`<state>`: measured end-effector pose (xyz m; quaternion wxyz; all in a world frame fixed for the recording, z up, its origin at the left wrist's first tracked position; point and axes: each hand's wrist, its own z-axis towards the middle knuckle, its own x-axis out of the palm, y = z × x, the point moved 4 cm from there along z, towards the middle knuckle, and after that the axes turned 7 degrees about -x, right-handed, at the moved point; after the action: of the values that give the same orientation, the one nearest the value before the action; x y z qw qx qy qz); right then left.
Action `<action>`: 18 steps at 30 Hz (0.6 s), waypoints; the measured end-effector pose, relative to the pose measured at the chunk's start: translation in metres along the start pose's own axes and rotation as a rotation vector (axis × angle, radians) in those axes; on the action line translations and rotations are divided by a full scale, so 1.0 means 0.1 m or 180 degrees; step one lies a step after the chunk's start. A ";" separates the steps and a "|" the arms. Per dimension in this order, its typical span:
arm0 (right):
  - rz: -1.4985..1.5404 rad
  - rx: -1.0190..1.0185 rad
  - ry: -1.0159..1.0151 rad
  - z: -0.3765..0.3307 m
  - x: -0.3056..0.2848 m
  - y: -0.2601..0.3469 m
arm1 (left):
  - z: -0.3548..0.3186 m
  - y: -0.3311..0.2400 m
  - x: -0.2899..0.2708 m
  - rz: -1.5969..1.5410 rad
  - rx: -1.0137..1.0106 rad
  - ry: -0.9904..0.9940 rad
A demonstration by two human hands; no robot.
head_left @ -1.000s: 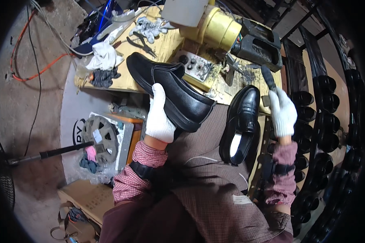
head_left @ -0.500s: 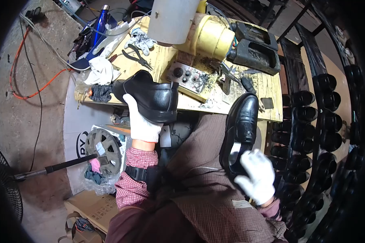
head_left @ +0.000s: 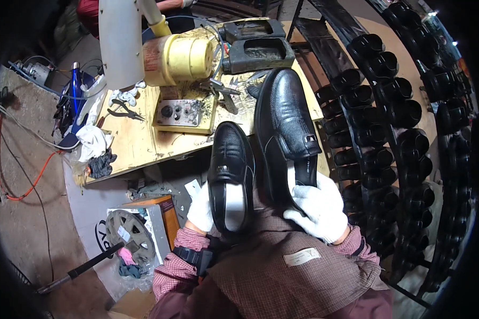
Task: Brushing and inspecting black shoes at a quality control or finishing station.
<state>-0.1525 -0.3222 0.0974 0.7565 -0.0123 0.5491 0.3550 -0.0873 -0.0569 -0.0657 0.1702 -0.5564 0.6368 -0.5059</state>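
Two black leather slip-on shoes are held side by side in front of me, toes pointing away. My left hand, in a white glove, grips the left shoe from its outer side near the heel; most of those fingers are hidden behind it. In my right hand, also white-gloved, is the right shoe, which is nearer the camera and looks larger. The right fingers reach into its opening at the heel while the thumb stays outside. A small metal ornament shows on each shoe's upper.
A yellow worktable carries a control box, pliers, a yellow machine part and dark cut-open canisters. Racks of black shoes stand at the right. A fan pole slants at lower left. Another person's arm shows behind.
My right hand has taken hold of the right shoe and raised it. The left shoe has turned from sideways to toe-forward and moved right, beside it. The view has shifted rightward.
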 end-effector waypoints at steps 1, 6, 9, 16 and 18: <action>0.0078 -0.0083 0.0041 0.04 -0.06 0.02 | 0.03 -0.04 -0.02 -0.1579 -0.0595 -0.0374; 0.1976 0.0680 0.0582 0.25 0.10 0.05 | -0.16 -0.76 0.11 -0.0730 0.1169 -0.0856; 0.0901 -0.0821 0.0611 0.60 0.27 0.21 | -0.19 -0.97 0.48 -0.0778 0.1093 -0.0078; 0.0982 -0.1409 0.0623 0.97 0.31 0.36 | 0.21 -0.79 0.02 -0.2783 0.0285 0.0526; 0.0921 -0.0844 0.0935 0.80 0.35 0.29 | 0.33 -0.84 -0.23 -0.2854 0.0634 0.0604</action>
<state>-0.0977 -0.2497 0.1098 0.6016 -0.0843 0.5979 0.5230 -0.0087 -0.0405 -0.0180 -0.0716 -0.7089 0.2947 -0.6368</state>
